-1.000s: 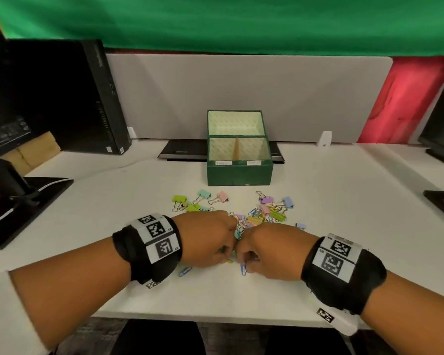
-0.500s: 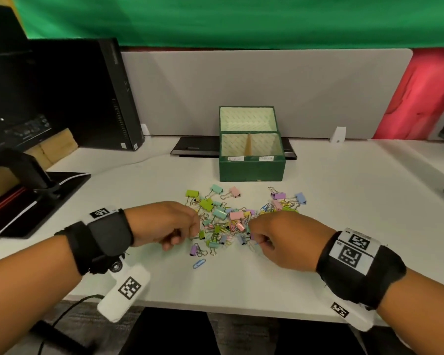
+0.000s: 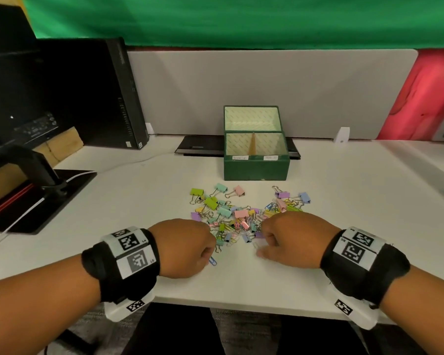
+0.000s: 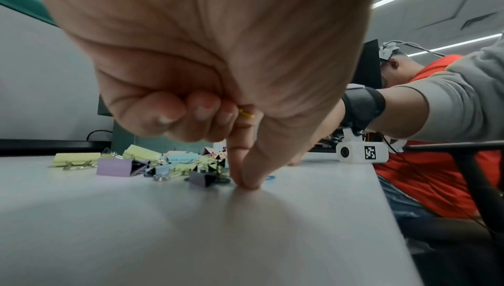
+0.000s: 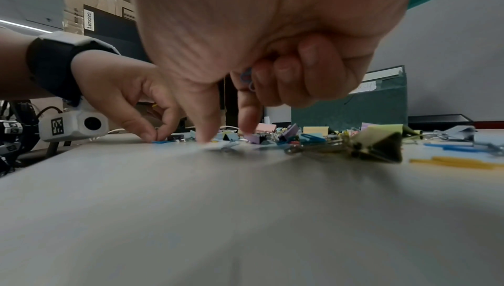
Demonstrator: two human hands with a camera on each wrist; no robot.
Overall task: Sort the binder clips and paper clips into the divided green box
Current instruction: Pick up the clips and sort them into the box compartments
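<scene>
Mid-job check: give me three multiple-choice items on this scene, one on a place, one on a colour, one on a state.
1. Where does the green box stand relative to the clip pile?
A) beyond it, farther from the person
B) left of it
C) on top of it

2. What colour is the paper clip tucked inside the left hand?
A) red
B) yellow
C) black

3. How is the box's lid?
A) shut
B) flat on the desk
C) raised open

Key: 1 A, the head view shows the box behind the pile. 2 B, the left wrist view shows yellow wire. 3 C, the lid stands up behind both compartments.
</scene>
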